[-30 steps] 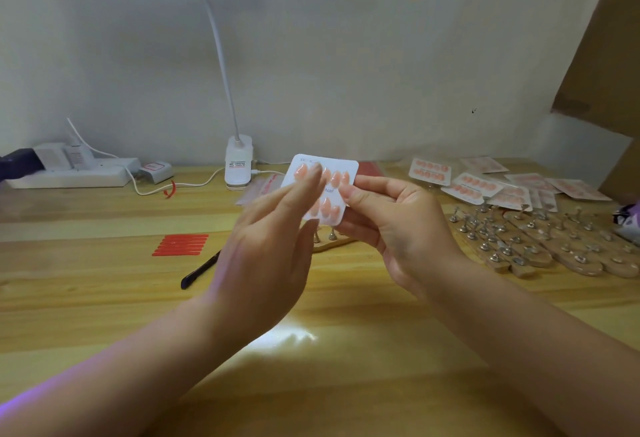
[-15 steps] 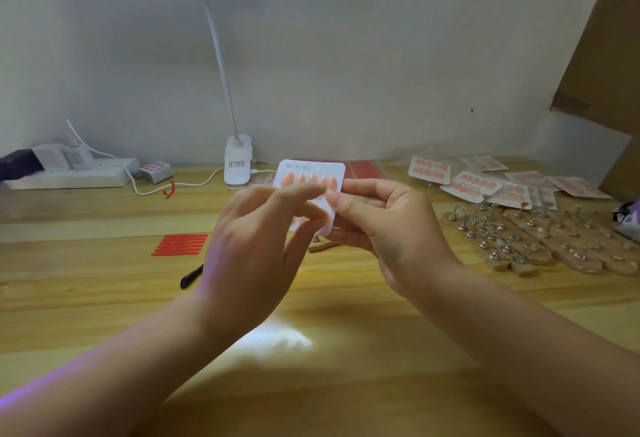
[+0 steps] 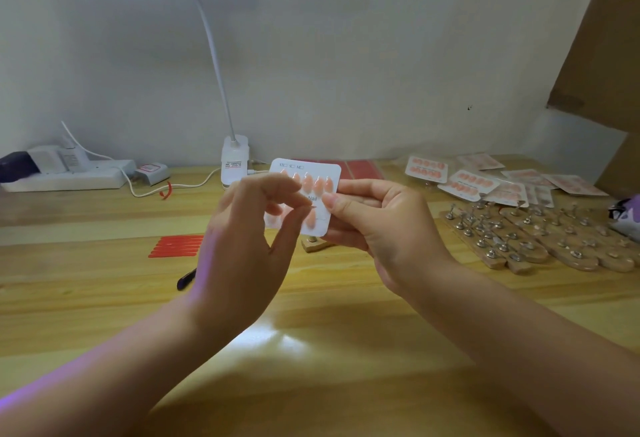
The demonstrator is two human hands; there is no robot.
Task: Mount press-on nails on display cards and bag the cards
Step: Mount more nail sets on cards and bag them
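From the head camera we look down on a wooden table (image 3: 346,350) with both of our hands raised in front of us over its middle. Our right hand (image 3: 384,225) holds a white display card (image 3: 320,194) by its right edge, thumb on the front and fingers curled behind — the card stands nearly upright, facing us, above the tabletop. Peach-pink press-on nails (image 3: 313,183) sit in a row across the top of the card, and at least one more shows lower down; the word "Nail" is printed between the rows. Our left hand (image 3: 249,246) is in front of the card's left half, fingers bent, with thumb and forefinger drawn close together at the card's face; we cannot tell whether they pinch a nail or only touch the card. Just behind and below the card a small wooden nail stand (image 3: 313,244) rests on the table. To the right lie several wooden boards with metal nail holders (image 3: 540,239), and behind them a loose pile of finished nail cards (image 3: 478,182), some overlapping. On the left are red adhesive strips (image 3: 176,246) laid side by side, with a dark tool (image 3: 186,279) near them. At the back wall stands a white desk lamp (image 3: 234,163) — its lit head fills the top of the view — beside a white power strip (image 3: 69,177).
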